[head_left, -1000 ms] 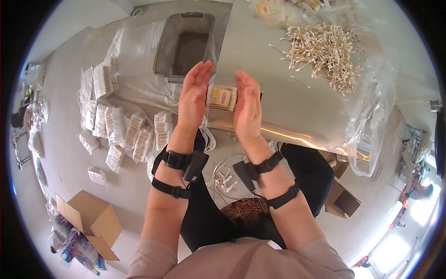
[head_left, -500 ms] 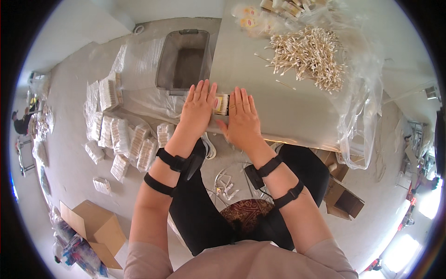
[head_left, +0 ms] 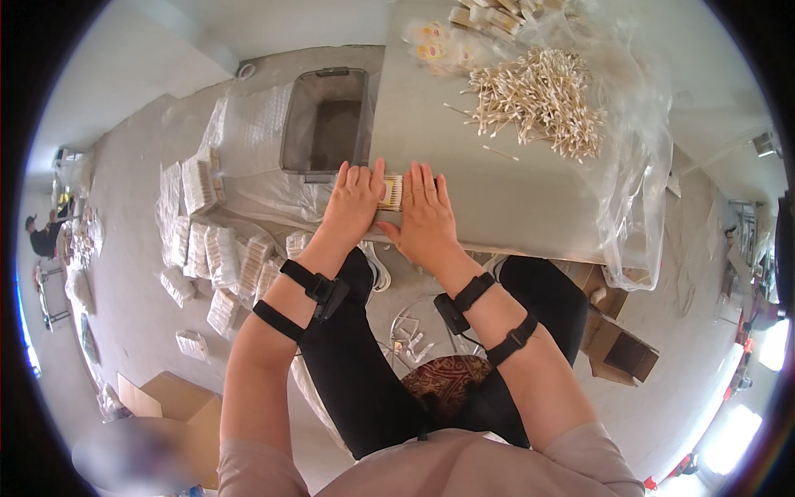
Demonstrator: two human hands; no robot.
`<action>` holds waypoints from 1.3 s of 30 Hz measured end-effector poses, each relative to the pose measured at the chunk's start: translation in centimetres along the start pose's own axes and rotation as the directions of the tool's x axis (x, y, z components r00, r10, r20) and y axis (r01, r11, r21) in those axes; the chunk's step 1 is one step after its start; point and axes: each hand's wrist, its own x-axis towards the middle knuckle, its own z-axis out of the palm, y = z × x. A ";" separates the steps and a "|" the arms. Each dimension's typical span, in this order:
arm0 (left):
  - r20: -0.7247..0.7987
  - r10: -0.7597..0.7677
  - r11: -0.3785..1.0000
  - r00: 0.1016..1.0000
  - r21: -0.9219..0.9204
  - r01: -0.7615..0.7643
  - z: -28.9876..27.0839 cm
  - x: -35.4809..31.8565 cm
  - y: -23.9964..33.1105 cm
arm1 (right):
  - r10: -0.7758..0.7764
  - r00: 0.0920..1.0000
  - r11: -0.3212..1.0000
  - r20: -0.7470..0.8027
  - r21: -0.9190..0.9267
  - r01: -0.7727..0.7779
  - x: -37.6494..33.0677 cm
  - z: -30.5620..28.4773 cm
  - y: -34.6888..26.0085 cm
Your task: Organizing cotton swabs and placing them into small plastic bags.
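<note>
Swab pack (head_left: 393, 193) (yellow-labelled) lies between unclenched left hand (head_left: 354, 201) and flattened right hand (head_left: 426, 217).

A plain grey floor (head_left: 149, 331) spread through the room, its surface smooth and slightly marked. At the upper left it met a pale wall (head_left: 166, 66), and another whitish wall (head_left: 712, 108) rose at the right. A table (head_left: 513, 199) with a flat, greyish-beige top stood ahead. Below it was a seat (head_left: 447, 381) with a red-brown, swirling pattern. An open cardboard box (head_left: 195, 402) sat on the floor at the lower left, and a smaller carton (head_left: 625, 356) stood near the table's right end. Toward the lower right, a bright opening (head_left: 737, 439) glowed white, too glaring to tell window from doorway.
</note>
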 end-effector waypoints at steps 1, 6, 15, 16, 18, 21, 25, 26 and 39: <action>0.006 0.001 1.000 1.000 -0.001 -0.001 -0.1 0.1 0.0 | 0.006 1.000 1.000 0.002 0.001 -0.006 0.0 0.0 0.0; 0.030 0.027 1.000 0.999 -0.009 -0.027 -0.1 0.2 -0.2 | -0.016 0.999 0.999 0.049 -0.046 0.019 0.2 0.0 -0.1; 0.049 0.056 0.998 0.997 0.015 -0.056 -0.7 0.0 -0.6 | -0.052 0.995 0.998 0.082 -0.037 0.055 0.9 -0.1 -0.8; 0.044 0.068 0.997 0.997 0.023 -0.069 -0.7 0.0 -0.6 | -0.054 0.995 0.998 0.081 -0.038 0.057 1.0 -0.1 -1.0; 0.036 0.078 0.996 0.996 0.032 -0.080 -0.7 0.0 -0.7 | -0.070 0.992 0.997 0.104 -0.026 0.073 1.2 -0.2 -1.5; 0.037 0.105 0.994 0.994 0.000 -0.105 -0.6 0.1 -1.1 | -0.074 0.992 0.997 0.098 -0.011 0.076 1.4 -0.1 -1.8; 0.024 0.100 0.993 0.995 -0.070 -0.098 -0.5 -0.1 -1.7 | -0.081 0.995 0.997 0.057 0.021 0.080 1.9 0.4 -2.5; 0.016 0.101 0.991 0.995 -0.095 -0.099 -0.5 -0.1 -1.9 | -0.080 0.995 0.997 0.059 0.015 0.080 1.9 0.4 -2.7; 0.198 -0.063 0.979 0.978 -0.180 0.099 -2.2 -6.8 -8.1 | -0.222 0.970 0.951 0.101 0.241 0.193 4.1 0.8 -10.0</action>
